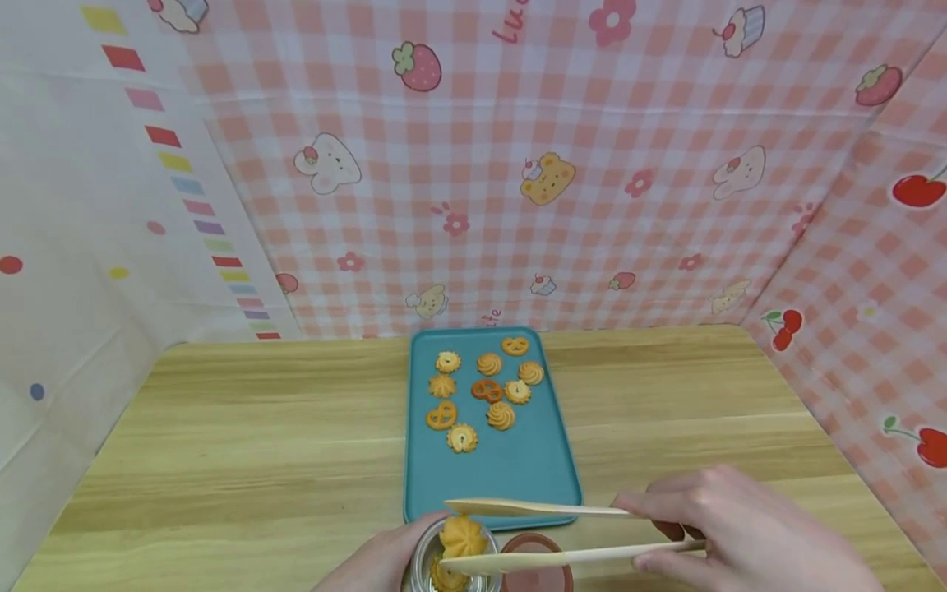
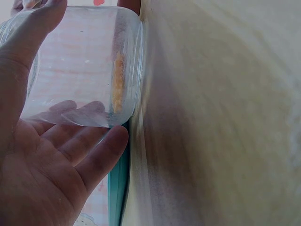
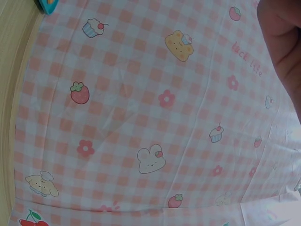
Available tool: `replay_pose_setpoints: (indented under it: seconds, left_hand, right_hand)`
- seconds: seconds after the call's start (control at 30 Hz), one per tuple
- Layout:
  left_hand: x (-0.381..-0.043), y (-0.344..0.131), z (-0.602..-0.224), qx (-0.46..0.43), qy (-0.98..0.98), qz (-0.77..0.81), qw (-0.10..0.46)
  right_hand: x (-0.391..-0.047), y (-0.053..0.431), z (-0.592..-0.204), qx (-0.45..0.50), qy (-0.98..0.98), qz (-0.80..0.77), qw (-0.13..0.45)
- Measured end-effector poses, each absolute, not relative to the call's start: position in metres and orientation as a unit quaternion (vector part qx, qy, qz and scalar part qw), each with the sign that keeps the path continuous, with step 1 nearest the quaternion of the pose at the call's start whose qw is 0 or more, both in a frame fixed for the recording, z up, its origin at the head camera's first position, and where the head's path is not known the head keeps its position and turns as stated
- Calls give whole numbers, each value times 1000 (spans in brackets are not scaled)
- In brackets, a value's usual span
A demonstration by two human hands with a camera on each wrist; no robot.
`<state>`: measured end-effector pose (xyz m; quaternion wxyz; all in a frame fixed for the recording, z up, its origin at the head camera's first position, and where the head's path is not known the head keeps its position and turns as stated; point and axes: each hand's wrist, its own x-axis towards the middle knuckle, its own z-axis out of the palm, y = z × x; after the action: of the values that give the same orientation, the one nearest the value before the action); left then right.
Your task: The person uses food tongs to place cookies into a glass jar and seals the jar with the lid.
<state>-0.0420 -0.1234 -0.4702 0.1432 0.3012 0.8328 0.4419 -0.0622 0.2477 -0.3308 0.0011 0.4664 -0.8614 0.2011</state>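
In the head view my left hand [image 1: 385,555] holds a clear glass jar [image 1: 420,567] at the bottom edge. The left wrist view shows its thumb and fingers around the jar, and a cookie [image 2: 118,82] lying flat at the jar's bottom. My right hand [image 1: 728,526] grips wooden tongs [image 1: 533,561], whose two arms stand apart over the jar. Between their tips is a golden flower-shaped cookie [image 1: 463,536] at the jar's mouth; whether both tips touch it I cannot tell. Only part of the right hand shows in the right wrist view.
Beyond the jar lies a teal tray [image 1: 510,481] with several cookies [image 1: 501,416] and pretzels [image 1: 441,415]. A round reddish-brown lid or dish [image 1: 534,544] stands just right of the jar, partly under the tongs. Patterned cloth [image 1: 473,181] surrounds the wooden table [image 1: 259,460].
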Motion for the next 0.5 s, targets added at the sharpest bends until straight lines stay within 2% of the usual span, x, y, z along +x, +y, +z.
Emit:
replay_pose_setpoints:
  seconds: [0.1, 0.33, 0.5]
  left_hand:
    - [-41, -123, -470, 293, 828, 453, 152]
    - [-41, -122, -470, 304, 834, 440, 130]
    - [-41, -121, -471, 299, 831, 448, 139]
  right_hand:
    - [-61, 245, -329, 462, -865, 195, -6]
    - [-59, 240, -326, 411, -880, 216, -98]
    - [-59, 239, -325, 396, -885, 216, -114]
